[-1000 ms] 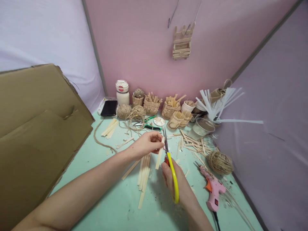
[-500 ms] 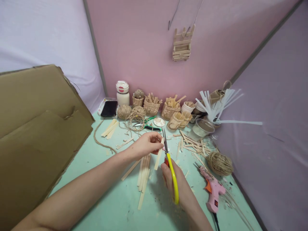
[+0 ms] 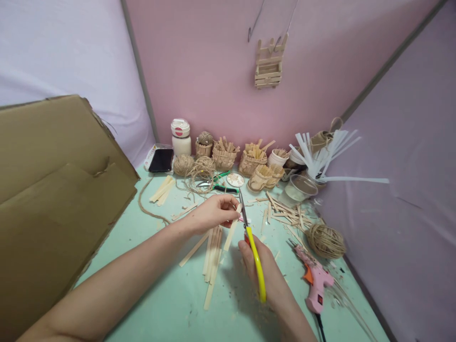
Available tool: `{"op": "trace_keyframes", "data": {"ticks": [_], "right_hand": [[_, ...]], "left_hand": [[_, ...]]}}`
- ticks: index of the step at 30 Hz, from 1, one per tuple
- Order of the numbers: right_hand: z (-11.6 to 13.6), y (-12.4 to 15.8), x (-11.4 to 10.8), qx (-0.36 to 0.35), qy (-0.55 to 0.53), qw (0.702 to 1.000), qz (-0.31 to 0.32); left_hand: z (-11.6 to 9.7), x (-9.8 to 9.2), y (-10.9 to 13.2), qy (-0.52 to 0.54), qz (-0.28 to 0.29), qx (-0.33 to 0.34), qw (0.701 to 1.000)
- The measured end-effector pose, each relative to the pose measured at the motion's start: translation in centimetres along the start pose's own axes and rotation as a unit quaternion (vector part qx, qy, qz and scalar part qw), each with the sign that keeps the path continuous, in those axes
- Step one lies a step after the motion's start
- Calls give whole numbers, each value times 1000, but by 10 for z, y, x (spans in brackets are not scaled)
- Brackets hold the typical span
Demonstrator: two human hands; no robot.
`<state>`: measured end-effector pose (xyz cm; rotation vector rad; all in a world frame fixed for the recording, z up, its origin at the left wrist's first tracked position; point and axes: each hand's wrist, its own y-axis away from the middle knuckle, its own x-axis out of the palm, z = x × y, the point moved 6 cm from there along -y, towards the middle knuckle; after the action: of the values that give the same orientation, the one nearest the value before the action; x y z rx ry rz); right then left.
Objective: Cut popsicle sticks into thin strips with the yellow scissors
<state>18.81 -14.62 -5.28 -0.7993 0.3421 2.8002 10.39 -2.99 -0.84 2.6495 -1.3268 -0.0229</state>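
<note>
Scissors (image 3: 251, 241) half inside right hand (image 3: 276, 285)

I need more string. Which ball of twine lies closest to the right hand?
The large ball of twine beside the pink glue gun; the other balls sit at the back, near the phone.

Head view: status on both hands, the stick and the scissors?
Left hand pinches wooden stick by its upper end. Right hand grips yellow scissors, blades at that end. Stick pile beneath, glue gun off right, both clear.
</note>
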Motion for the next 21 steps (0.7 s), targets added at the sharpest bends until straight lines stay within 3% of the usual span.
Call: {"op": "trace_keyframes", "data": {"ticks": [8, 15, 21], "right_hand": [[-2, 0, 1, 18, -14, 1000, 10], [-9, -3, 1, 2, -49, 999, -16], [1, 1, 2, -12, -29, 999, 14]], "left_hand": [[-6, -14, -1, -97, 49, 13, 994], [-8, -42, -3, -170, -20, -1, 985], [-9, -38, -1, -148, 0, -6, 989]]}}
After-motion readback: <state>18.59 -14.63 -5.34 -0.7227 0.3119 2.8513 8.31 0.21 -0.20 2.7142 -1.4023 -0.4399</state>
